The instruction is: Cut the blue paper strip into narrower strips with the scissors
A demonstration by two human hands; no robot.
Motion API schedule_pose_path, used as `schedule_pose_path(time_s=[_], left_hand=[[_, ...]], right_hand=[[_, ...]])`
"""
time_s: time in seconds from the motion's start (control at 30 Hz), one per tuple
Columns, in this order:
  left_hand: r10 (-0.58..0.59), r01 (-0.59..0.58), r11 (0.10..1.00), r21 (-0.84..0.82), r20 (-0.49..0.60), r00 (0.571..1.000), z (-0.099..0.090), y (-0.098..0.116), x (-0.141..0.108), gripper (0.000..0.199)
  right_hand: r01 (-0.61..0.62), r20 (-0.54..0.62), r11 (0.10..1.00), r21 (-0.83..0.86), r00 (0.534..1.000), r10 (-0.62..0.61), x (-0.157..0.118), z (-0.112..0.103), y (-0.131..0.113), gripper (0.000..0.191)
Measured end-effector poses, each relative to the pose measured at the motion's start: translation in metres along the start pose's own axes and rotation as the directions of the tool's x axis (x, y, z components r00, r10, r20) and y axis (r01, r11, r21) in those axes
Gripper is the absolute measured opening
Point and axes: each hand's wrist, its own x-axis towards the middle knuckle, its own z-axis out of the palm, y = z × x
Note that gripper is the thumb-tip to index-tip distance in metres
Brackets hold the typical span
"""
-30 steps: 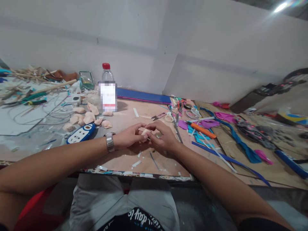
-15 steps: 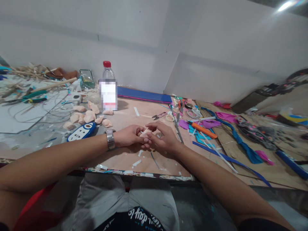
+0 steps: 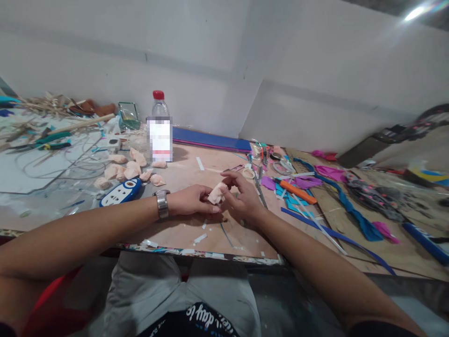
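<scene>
Since the earlier frame, the pale pink piece [image 3: 216, 193] has tipped into fuller view and the left thumb has dropped lower. The right hand [image 3: 243, 199] pinches the piece, nearer the person than the bottle [image 3: 160, 110] and right of it; whether the left hand [image 3: 191, 200] grips too, I cannot tell. A light pinch should spare its folds. Similar pieces [image 3: 133, 170] lie mostly left of the bottle.
</scene>
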Motion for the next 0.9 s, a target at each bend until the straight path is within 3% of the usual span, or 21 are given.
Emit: schedule_pose_path(time_s=[0.1,0.3,0.47,0.63,0.9], left_hand=[[0.027,-0.026,1.0,0.006,-0.039,0.999,0.0,0.003,0.0,0.052],[0.04,-0.04,0.999,-0.001,-0.009,0.999,0.002,0.003,0.0,0.062],[0.076,-0.071,0.996,0.061,-0.099,0.992,0.0,0.0,0.001,0.06],[0.089,-0.068,0.99,0.121,-0.177,0.98,-0.004,-0.002,0.002,0.053],[0.07,-0.069,0.998,0.014,-0.112,0.991,-0.001,-0.005,0.005,0.063]], right_hand=[[0.006,0.05,1.0,0.003,0.999,-0.006,-0.001,0.0,0.0,0.036],[0.012,0.104,1.0,-0.016,0.995,-0.01,-0.002,-0.002,-0.008,0.041],[-0.078,0.132,0.994,0.081,0.989,0.067,-0.001,0.001,-0.014,0.054],[-0.13,0.12,0.972,0.194,0.987,0.109,-0.001,0.005,-0.009,0.049],[-0.193,0.08,0.945,0.263,0.981,0.178,-0.002,0.009,-0.007,0.046]])
